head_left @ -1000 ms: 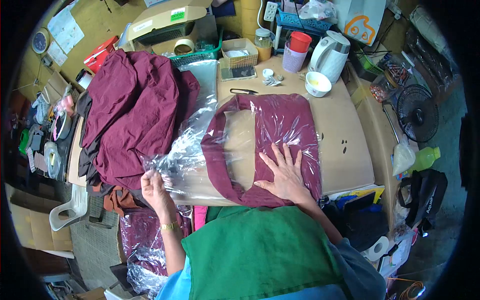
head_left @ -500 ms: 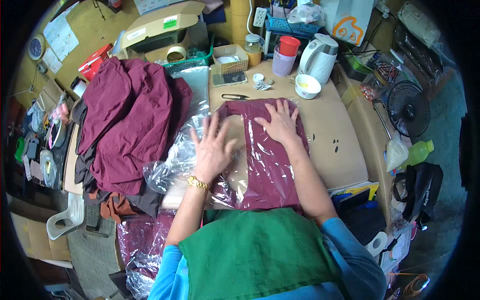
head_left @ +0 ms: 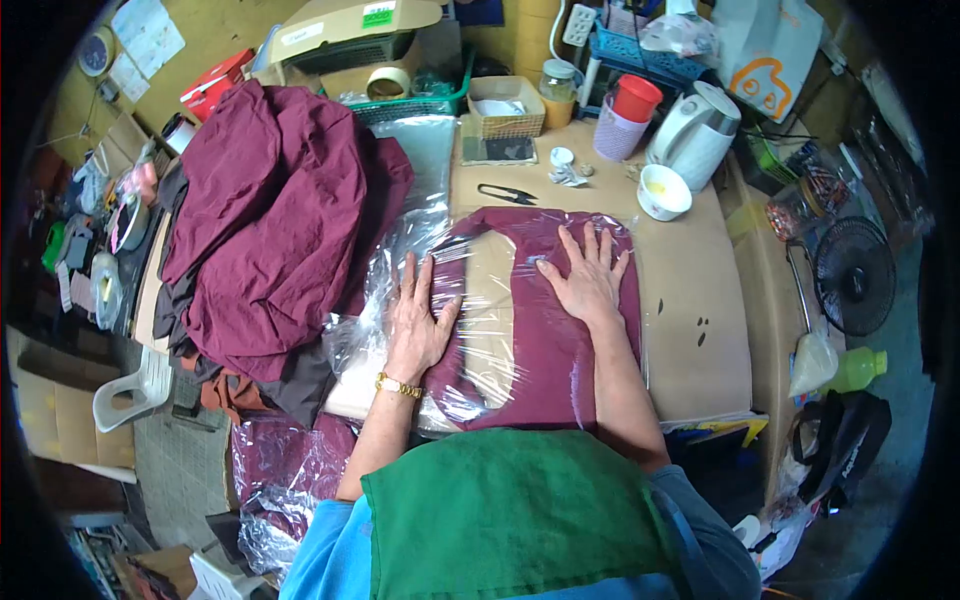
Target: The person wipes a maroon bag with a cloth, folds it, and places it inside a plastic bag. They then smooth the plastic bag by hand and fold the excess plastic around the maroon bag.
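A folded maroon garment (head_left: 545, 330) lies in a clear plastic bag (head_left: 490, 340) on the brown table (head_left: 700, 290). My left hand (head_left: 418, 325), with a gold watch at the wrist, rests flat on the bag's left side, its fingers spread. Flat on the garment's upper right part is my right hand (head_left: 588, 280), fingers apart. Crinkled loose plastic spreads to the left of my left hand. Neither hand grips anything.
A maroon fabric pile (head_left: 270, 220) stands at the left. Beyond the bag are thread snips (head_left: 507, 194), a small basket (head_left: 505, 108), a white bowl (head_left: 664, 192) and a kettle (head_left: 697, 135). A black fan (head_left: 853, 275) is at the right.
My left hand has come down flat onto the plastic, and the bag lies more spread out beneath it. My right hand stays on the garment. The whole view has shifted slightly.
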### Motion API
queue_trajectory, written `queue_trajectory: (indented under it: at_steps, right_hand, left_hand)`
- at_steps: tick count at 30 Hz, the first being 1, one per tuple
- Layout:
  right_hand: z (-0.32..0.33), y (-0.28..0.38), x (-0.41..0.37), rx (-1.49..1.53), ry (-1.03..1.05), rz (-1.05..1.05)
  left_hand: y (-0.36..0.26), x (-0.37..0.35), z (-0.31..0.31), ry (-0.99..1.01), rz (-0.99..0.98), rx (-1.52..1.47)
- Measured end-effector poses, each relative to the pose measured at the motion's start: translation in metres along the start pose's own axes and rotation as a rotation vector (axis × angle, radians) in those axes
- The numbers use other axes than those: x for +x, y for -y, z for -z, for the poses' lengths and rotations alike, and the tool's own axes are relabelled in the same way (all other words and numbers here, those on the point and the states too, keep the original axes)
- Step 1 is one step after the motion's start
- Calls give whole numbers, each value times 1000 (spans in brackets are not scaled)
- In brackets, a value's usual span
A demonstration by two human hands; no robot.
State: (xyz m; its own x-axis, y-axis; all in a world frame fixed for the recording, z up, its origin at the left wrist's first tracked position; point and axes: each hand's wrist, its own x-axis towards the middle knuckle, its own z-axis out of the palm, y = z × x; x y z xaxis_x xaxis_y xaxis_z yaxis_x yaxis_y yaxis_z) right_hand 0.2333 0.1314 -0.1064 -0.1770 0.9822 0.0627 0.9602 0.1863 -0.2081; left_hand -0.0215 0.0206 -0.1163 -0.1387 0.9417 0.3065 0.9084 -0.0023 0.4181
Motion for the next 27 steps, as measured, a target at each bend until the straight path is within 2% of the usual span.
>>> queue_trajectory:
  at_steps: [2,3,4,6,7,8,10,11,12,14,16,18,19,21,22,24,26,27]
  right_hand:
    - [2,1,1,3,14,10]
    - [2,2,0,6,10,0]
    - [3,3,-2,11,6,-11]
    - [2,2,-2,10,-10,12]
    - [3,2,-2,-9,-7,23]
    - [3,1,-3,-30,-2,31]
    - [1,1,-4,-36,-10,46]
    - [0,1,-4,-40,-20,47]
    - [0,2,-4,-43,-34,49]
    - [4,4,-7,-39,-26,50]
    - [6,5,-6,-44,4,45]
    - [5,4,-7,-40,-4,51]
    - [4,3,-7,-34,-8,54]
    - [-1,-2,-4,-31,-14,69]
    - [1,-1,-4,-30,-14,84]
    - [6,1,-3,-11,18,102]
    - [28,19,-9,35,6,103]
    - [38,31,-21,39,-126,236]
  left_hand:
    - [-4,0,4,-37,71,-200]
    - [-4,-1,3,-12,194,-231]
    - [-4,-4,6,-23,207,-223]
    - [-2,-7,19,-257,-19,-103]
    - [-12,-12,43,-290,-74,-133]
    - [-20,-16,66,-433,-146,-101]
    - [-20,-21,101,-623,-70,11]
    - [-15,-14,122,-603,-52,145]
    - [-1,-9,127,-549,21,112]
    - [-1,0,148,-80,378,17]
    - [20,6,137,25,299,90]
    - [44,9,122,-84,108,-109]
    - [43,9,125,-89,107,-109]
    - [42,9,132,-236,337,-856]
    - [52,12,138,-237,244,-975]
    - [61,6,140,-188,305,-653]
    - [50,1,137,-51,338,-515]
    - [45,-4,133,-59,256,-302]
